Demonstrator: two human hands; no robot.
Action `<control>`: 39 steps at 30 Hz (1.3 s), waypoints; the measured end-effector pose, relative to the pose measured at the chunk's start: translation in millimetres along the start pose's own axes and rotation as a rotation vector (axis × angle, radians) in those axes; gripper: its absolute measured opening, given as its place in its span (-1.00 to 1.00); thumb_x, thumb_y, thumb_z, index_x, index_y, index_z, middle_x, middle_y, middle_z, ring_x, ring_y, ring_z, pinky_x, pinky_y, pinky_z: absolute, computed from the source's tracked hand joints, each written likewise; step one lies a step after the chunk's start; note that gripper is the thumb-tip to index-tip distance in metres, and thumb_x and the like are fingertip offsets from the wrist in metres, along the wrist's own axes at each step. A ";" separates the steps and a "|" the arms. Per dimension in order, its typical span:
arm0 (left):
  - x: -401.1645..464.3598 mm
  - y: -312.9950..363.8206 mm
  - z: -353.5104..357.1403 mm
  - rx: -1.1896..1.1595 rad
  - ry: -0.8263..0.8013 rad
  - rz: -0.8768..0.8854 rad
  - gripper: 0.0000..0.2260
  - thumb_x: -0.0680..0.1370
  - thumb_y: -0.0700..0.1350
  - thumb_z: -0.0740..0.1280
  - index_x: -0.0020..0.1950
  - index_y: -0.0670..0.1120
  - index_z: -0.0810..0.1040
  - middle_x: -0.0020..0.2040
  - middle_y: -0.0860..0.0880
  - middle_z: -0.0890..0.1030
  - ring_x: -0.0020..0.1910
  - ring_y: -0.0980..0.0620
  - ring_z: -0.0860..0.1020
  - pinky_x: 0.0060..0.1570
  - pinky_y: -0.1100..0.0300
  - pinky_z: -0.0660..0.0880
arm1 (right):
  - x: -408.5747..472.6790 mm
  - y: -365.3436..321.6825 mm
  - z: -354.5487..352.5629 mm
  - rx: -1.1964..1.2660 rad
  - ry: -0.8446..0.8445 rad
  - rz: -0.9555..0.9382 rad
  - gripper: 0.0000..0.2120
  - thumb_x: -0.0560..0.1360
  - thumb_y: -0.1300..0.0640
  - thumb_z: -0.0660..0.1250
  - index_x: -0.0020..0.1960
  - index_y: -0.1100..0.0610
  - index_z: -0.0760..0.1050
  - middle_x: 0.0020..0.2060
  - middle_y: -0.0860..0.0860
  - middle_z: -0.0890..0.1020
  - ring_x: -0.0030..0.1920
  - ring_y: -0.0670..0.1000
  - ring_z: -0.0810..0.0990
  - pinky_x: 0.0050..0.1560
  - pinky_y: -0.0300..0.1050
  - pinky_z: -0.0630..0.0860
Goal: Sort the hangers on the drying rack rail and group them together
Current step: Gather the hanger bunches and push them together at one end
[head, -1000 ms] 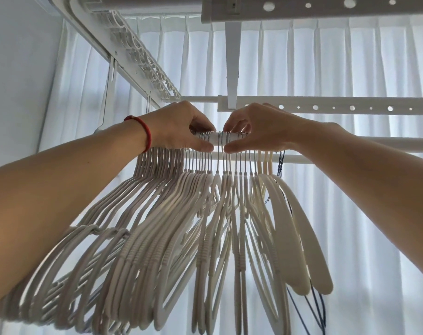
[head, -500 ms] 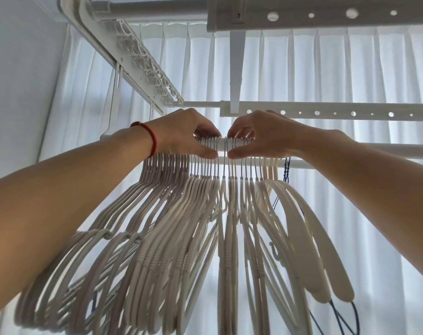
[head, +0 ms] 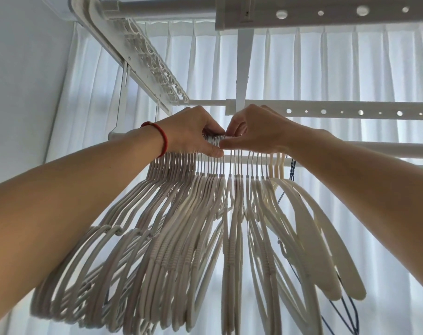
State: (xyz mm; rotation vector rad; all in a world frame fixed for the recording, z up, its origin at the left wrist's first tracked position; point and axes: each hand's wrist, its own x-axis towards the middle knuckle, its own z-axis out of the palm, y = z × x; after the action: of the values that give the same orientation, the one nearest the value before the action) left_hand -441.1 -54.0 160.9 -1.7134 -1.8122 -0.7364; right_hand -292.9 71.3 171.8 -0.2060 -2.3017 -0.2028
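Observation:
Several white hangers (head: 171, 238) hang close together from a white rail (head: 379, 149) above me. Their metal hooks (head: 216, 141) bunch on the rail between my hands. My left hand (head: 191, 134), with a red band at the wrist, grips the rail and the hooks from the left, thumb underneath. My right hand (head: 256, 135) grips the hooks on the rail from the right, and its thumb tip meets the left thumb. Wider cream hangers (head: 326, 243) hang at the right end of the group, with a thin blue wire hanger (head: 350, 313) behind them.
A perforated white rack bar (head: 350, 112) runs behind the hands and a larger one (head: 326, 13) passes overhead. A clip-lined side rail (head: 147, 59) slants up to the left. White curtains (head: 326, 68) fill the background, and a wall (head: 24, 81) stands to the left.
Both hands have closed in along the rail until the thumbs meet, pushing the hooks tighter together. The view has tilted, so hands and rail sit lower in frame.

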 end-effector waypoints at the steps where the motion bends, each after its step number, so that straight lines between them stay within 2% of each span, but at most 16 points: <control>1: -0.9 0.6 -0.7 -0.004 -0.002 -0.007 -0.66 0.41 0.07 0.57 0.17 0.08 0.71 0.00 0.11 0.73 0.07 0.06 0.64 0.24 0.02 0.53 | 1.1 0.4 -0.5 0.002 -0.007 0.002 -0.72 0.40 -0.14 0.53 -0.06 0.06 0.70 -0.16 -0.06 0.73 -0.06 -0.11 0.68 0.12 0.01 0.63; 3: -2.8 1.2 -2.1 -0.011 -0.006 -0.020 -0.61 0.40 0.07 0.58 0.21 0.08 0.69 0.02 0.17 0.72 0.07 0.15 0.63 0.26 0.08 0.52 | 3.2 1.9 -0.3 0.009 -0.020 0.003 -0.74 0.39 -0.14 0.53 -0.07 0.02 0.70 -0.17 -0.08 0.73 -0.07 -0.12 0.68 0.13 0.00 0.63; 7: -4.3 1.1 -1.9 -0.009 0.008 -0.022 -0.61 0.41 0.06 0.58 0.22 0.08 0.69 0.04 0.15 0.72 0.10 0.12 0.62 0.26 0.09 0.51 | 4.4 4.2 0.1 0.013 -0.022 -0.003 -0.71 0.35 -0.19 0.53 -0.07 -0.01 0.70 -0.17 -0.12 0.73 -0.09 -0.17 0.68 0.11 -0.02 0.63; 9: -4.1 0.3 -2.1 0.006 0.003 -0.024 -0.54 0.41 0.06 0.57 0.29 0.07 0.64 0.13 0.13 0.70 0.16 0.11 0.60 0.30 0.13 0.48 | 4.3 4.6 0.1 0.009 -0.025 -0.005 -0.67 0.36 -0.20 0.54 -0.02 0.00 0.70 -0.14 -0.13 0.73 -0.07 -0.16 0.67 0.12 -0.04 0.62; 11: -3.8 -2.0 -4.0 0.021 -0.017 -0.039 -0.39 0.40 0.05 0.58 0.42 0.01 0.54 0.30 0.07 0.62 0.28 0.10 0.55 0.37 0.13 0.42 | 4.6 3.6 -0.1 -0.003 -0.038 -0.017 -0.59 0.37 -0.19 0.55 0.10 0.03 0.68 -0.07 -0.10 0.71 -0.02 -0.11 0.66 0.13 -0.09 0.58; 13: -4.4 -4.3 -7.3 0.018 -0.043 -0.049 -0.30 0.39 0.03 0.59 0.48 -0.02 0.46 0.39 0.04 0.55 0.35 0.11 0.50 0.42 0.15 0.36 | 5.2 2.5 0.1 -0.014 -0.053 -0.026 -0.56 0.38 -0.17 0.55 0.17 0.03 0.65 -0.03 -0.07 0.70 -0.02 -0.09 0.65 0.07 -0.13 0.52; 16: -5.3 -5.1 -10.5 0.046 -0.055 -0.071 -0.36 0.39 0.06 0.59 0.43 -0.01 0.51 0.33 0.08 0.59 0.27 0.15 0.52 0.32 0.23 0.37 | 6.7 1.5 -0.7 -0.036 -0.075 -0.031 -0.59 0.39 -0.12 0.56 0.16 0.05 0.67 -0.03 -0.08 0.71 0.00 -0.08 0.65 0.10 -0.11 0.54; 20: -5.4 -2.3 -8.5 0.053 -0.039 -0.035 -0.55 0.40 0.09 0.57 0.26 0.06 0.65 0.07 0.17 0.68 0.06 0.18 0.61 0.21 0.16 0.49 | 5.5 2.7 -4.0 -0.052 -0.083 -0.019 -0.58 0.37 -0.13 0.56 0.15 0.05 0.68 -0.05 -0.12 0.71 0.00 -0.11 0.65 0.17 -0.04 0.58; 25: -5.8 -3.2 -8.9 0.106 -0.021 -0.048 -0.37 0.38 0.14 0.57 0.40 0.01 0.56 0.29 0.09 0.62 0.26 0.09 0.55 0.28 0.22 0.39 | 6.8 -0.7 -0.3 -0.042 -0.083 -0.024 -0.48 0.35 -0.25 0.55 0.18 0.04 0.65 -0.01 -0.10 0.70 -0.01 -0.11 0.64 0.09 -0.11 0.54; 28: -8.3 -4.2 -7.1 0.126 -0.015 -0.024 -0.51 0.41 0.14 0.55 0.31 0.05 0.63 0.09 0.12 0.68 0.07 0.10 0.60 0.08 0.26 0.45 | 8.1 -2.4 2.2 -0.052 -0.072 -0.032 -0.55 0.39 -0.18 0.54 0.16 0.07 0.66 -0.04 -0.09 0.71 0.00 -0.07 0.66 0.13 -0.05 0.59; 30: -9.2 -4.5 -5.8 0.121 0.001 -0.023 -0.51 0.41 0.14 0.55 0.31 0.05 0.62 0.03 0.18 0.65 -0.01 0.17 0.59 0.01 0.30 0.41 | 7.3 -0.9 0.9 -0.053 -0.074 -0.029 -0.55 0.39 -0.16 0.54 0.16 0.08 0.66 -0.05 -0.09 0.70 0.01 -0.07 0.66 0.14 -0.06 0.59; 36: -10.1 -9.9 -7.0 0.150 -0.005 -0.050 -0.34 0.40 0.17 0.55 0.45 0.02 0.50 0.32 0.06 0.58 0.26 0.08 0.52 0.22 0.25 0.35 | 8.6 -1.1 1.0 -0.064 -0.081 -0.028 -0.47 0.35 -0.21 0.56 0.18 0.09 0.64 -0.02 -0.08 0.69 0.02 -0.06 0.64 0.15 -0.07 0.56; 39: -12.6 -14.0 -9.3 0.153 0.006 -0.069 -0.36 0.37 0.17 0.57 0.40 0.02 0.54 0.29 0.06 0.61 0.26 0.06 0.55 0.25 0.22 0.40 | 11.5 -2.9 4.4 -0.092 -0.083 -0.033 -0.47 0.35 -0.21 0.56 0.18 0.08 0.64 -0.02 -0.08 0.69 0.04 -0.05 0.64 0.16 -0.04 0.56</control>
State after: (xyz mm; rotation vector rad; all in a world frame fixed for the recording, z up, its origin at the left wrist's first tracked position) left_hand -454.4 -70.1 158.2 -1.5557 -1.8810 -0.6130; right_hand -304.3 70.4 177.1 -0.2270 -2.3819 -0.3233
